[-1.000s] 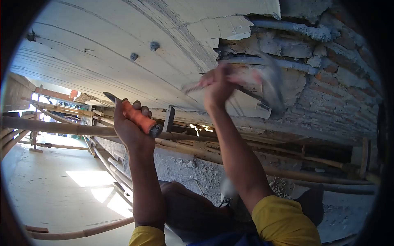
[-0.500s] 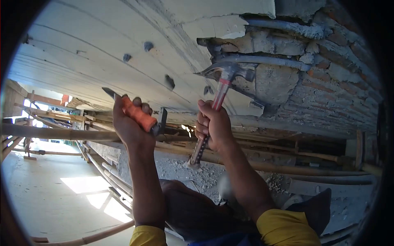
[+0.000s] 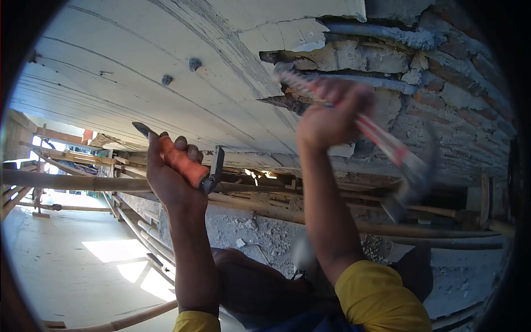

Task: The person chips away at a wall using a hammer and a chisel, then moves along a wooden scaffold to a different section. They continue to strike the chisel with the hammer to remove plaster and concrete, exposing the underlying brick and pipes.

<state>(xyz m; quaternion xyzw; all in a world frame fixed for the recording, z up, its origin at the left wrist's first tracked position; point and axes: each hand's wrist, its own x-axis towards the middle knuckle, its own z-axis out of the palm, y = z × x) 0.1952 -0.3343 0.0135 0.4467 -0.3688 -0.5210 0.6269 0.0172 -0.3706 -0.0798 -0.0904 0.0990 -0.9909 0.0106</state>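
Observation:
My left hand (image 3: 176, 171) is wrapped round the orange handle of a metal tool (image 3: 182, 161). A pointed dark tip sticks out past the thumb, and a flat, bent metal end shows below the fist. My right hand (image 3: 334, 116) grips a claw hammer (image 3: 381, 138) by its red and light handle. The hammer's head, smeared by motion, hangs at the lower right, with the butt end up at the left. Behind the right hand is the broken edge of a pale plaster wall (image 3: 221, 72), with rough brick and mortar (image 3: 442, 119) exposed beyond it.
Bluish-grey conduits (image 3: 381, 33) run through the opened masonry. Bamboo poles (image 3: 77, 180) cross behind my left wrist and continue to the right. Grey rubble (image 3: 249, 232) lies below. Sunlight patches fall on a pale floor (image 3: 61, 276) at the left.
My right hand has risen and moved right, turning the hammer so its head swings from the top down to the lower right. My left hand has shifted slightly left with its tool.

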